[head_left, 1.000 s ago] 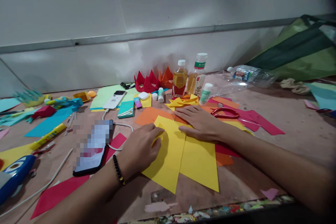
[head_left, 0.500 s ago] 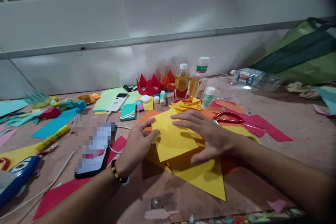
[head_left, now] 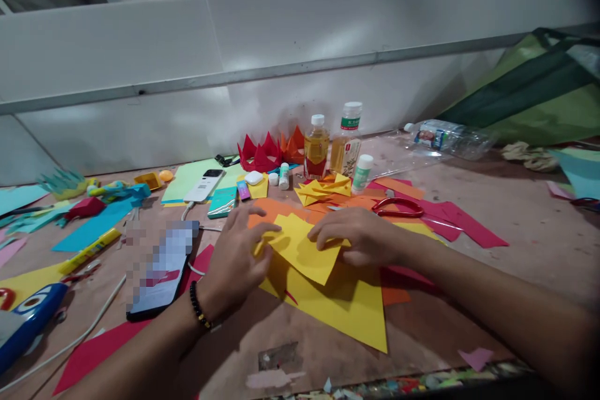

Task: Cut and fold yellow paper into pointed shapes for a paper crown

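We record the left hand (head_left: 234,262), fingers spread, touching a folded yellow paper (head_left: 300,247) at its left edge. The right hand (head_left: 359,237) lies on that paper's right corner. A larger yellow sheet (head_left: 337,309) lies beneath it. Red scissors (head_left: 397,207) lie beyond the right hand, a phone (head_left: 162,269) lies left of the left hand, and 2 upright bottles (head_left: 316,147) stand farther back.

And there's the left hand (head_left: 234,256), raised with its fingers spread and arched, the wrist (head_left: 199,307) angled up. The right hand (head_left: 359,239) sits lower, fingers curled and pointing left, just apart from the other hand, with both forearms (head_left: 487,294) slanting inward!
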### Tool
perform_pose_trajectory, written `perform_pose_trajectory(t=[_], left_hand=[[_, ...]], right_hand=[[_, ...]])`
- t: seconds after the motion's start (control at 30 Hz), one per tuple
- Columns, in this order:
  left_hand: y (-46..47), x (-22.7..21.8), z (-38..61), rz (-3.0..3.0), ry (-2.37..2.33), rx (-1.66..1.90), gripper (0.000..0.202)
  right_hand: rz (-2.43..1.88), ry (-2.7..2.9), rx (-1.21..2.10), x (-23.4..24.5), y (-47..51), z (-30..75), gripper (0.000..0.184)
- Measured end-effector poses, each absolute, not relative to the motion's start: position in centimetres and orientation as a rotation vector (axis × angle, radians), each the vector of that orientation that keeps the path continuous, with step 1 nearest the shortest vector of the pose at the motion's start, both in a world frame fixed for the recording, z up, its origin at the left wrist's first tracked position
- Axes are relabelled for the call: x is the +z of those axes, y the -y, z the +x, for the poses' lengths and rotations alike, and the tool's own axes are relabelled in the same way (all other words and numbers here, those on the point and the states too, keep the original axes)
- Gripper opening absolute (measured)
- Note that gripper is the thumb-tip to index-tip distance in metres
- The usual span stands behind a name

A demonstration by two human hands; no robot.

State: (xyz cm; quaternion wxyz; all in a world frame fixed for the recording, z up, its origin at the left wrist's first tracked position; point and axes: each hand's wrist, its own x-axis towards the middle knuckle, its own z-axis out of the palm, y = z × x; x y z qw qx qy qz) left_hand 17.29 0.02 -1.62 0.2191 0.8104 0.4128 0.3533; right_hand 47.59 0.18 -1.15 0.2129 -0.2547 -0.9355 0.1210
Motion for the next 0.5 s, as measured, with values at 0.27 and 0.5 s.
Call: perform_pose_trajectory(t=[0.27,0.5], left_hand=[[-0.4,-2.0,17.3,2.480,-0.942,0.744,0.027],[0.0,-1.4,16.8,2.441,-0.835,0.757,0.045]], right_hand=[[-0.818,2.634,0.654,0.7,1.2,47.4,0.029],[-0.949,2.461,0.793,0.1,1.7,45.7,0.022]])
